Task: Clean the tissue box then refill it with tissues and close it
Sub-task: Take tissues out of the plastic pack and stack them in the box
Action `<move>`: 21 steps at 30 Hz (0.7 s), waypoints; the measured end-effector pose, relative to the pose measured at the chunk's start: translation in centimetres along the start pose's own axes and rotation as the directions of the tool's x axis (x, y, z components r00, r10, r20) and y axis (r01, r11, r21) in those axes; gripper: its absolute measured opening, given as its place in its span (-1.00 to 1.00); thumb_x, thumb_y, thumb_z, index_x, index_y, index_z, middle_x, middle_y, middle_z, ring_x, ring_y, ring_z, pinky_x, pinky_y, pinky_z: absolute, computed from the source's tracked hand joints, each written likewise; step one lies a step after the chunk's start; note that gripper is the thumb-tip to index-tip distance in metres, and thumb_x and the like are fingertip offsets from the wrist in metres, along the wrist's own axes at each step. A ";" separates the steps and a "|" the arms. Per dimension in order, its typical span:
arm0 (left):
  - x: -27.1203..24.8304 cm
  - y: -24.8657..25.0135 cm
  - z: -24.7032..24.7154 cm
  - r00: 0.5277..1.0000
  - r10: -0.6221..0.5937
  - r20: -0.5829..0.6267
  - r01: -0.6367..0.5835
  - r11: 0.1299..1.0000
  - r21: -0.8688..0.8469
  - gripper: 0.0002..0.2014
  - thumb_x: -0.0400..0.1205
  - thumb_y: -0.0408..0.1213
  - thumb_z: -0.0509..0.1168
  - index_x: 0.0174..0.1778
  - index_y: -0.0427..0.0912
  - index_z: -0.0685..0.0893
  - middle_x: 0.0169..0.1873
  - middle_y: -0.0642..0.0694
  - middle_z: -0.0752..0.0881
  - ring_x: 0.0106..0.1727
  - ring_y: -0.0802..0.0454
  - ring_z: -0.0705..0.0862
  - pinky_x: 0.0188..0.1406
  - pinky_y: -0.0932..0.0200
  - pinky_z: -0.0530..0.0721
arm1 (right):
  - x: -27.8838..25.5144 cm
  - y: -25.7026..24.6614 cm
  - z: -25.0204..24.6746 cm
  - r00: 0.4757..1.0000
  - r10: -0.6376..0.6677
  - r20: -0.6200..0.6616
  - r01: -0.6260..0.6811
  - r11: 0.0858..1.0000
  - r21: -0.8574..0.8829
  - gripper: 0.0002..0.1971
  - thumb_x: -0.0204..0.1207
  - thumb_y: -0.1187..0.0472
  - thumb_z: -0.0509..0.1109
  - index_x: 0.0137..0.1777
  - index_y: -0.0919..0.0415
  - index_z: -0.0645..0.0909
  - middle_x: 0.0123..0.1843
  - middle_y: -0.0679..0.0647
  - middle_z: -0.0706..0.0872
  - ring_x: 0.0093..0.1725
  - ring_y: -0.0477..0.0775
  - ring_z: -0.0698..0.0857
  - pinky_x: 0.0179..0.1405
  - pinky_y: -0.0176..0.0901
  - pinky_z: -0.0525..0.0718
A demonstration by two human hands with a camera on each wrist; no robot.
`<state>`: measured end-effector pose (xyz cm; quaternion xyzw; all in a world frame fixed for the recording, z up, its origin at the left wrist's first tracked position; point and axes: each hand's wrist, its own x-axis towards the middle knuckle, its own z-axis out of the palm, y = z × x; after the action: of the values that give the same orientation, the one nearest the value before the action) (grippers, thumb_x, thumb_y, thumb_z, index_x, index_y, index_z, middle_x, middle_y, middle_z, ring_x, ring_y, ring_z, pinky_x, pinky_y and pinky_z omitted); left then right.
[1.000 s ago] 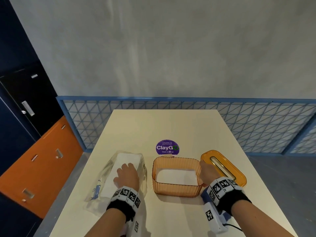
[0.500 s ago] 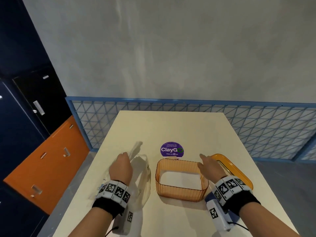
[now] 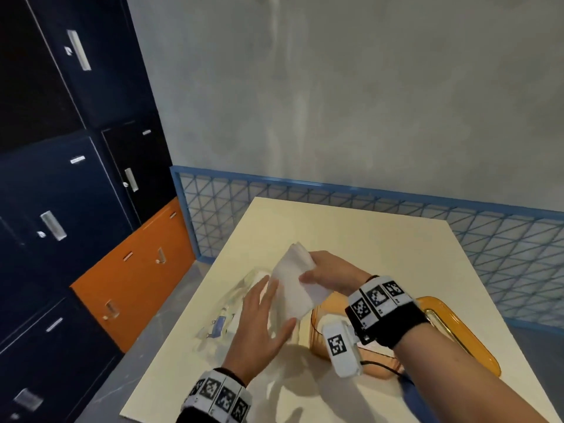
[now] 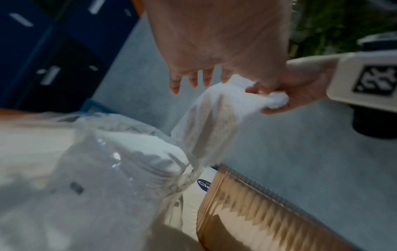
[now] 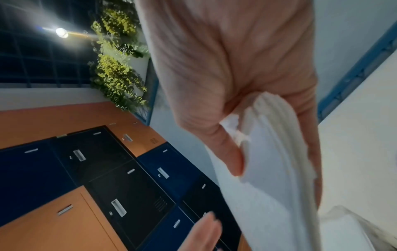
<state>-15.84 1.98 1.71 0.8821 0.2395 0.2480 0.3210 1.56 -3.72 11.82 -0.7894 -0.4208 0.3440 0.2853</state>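
The right hand [image 3: 331,274] has its thumb and fingers clamped on a wad of white tissues [image 3: 294,283], pinched at its upper end so the long axis hangs slanting down toward the open orange tissue box [image 3: 317,329], which sits just below and on the person's right — the right hand is the nearer one. The left hand [image 3: 259,325] is spread, fingers straight and apart, holding nothing, beside the hanging tissues; contact is unclear. Below it lies the clear plastic tissue pack [image 4: 120,152], just left of the box. The orange lid [image 3: 464,334] lies on the table [image 3: 351,230] beyond the box — still off.
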 end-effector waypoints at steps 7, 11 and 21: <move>1.6 -3.8 -1.0 0.754 -0.643 0.133 0.455 0.366 -0.811 -0.44 0.66 -0.47 0.04 0.57 0.00 0.16 0.29 -0.17 0.53 0.20 -0.09 0.52 0.14 0.02 0.51 | 0.9 0.5 0.9 0.993 -0.121 0.013 0.118 0.984 0.134 -0.68 0.58 0.20 0.30 0.32 0.21 0.54 0.25 0.15 0.68 0.24 0.17 0.66 0.35 0.10 0.59; 3.2 -4.4 -3.1 0.756 -0.651 0.063 0.409 0.395 -0.823 -0.72 0.53 -0.50 0.08 0.09 -0.28 0.58 -0.06 -0.24 0.64 -0.12 -0.08 0.59 -0.15 0.14 0.61 | 1.7 1.2 2.0 0.987 -0.159 -0.026 0.160 0.941 0.300 -0.71 0.59 0.23 0.32 0.30 0.13 0.56 0.22 0.11 0.71 0.21 0.13 0.68 0.33 0.09 0.62; 3.3 -5.3 -1.6 0.790 -0.564 -0.240 0.419 0.783 -0.459 -0.90 0.67 -0.51 0.04 0.00 -0.30 0.43 -0.14 -0.15 0.53 -0.03 -0.07 0.51 -0.13 0.14 0.43 | 4.3 5.3 7.4 0.991 0.051 -0.125 0.002 0.920 0.392 -0.74 0.43 0.51 0.35 -0.09 0.12 0.56 -0.08 0.04 0.64 -0.03 0.06 0.62 -0.11 -0.23 0.57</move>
<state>-15.64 8.17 0.10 0.6447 0.4672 0.3547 0.4901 -0.06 -1.42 2.15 -0.7429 -0.3139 0.3714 0.4600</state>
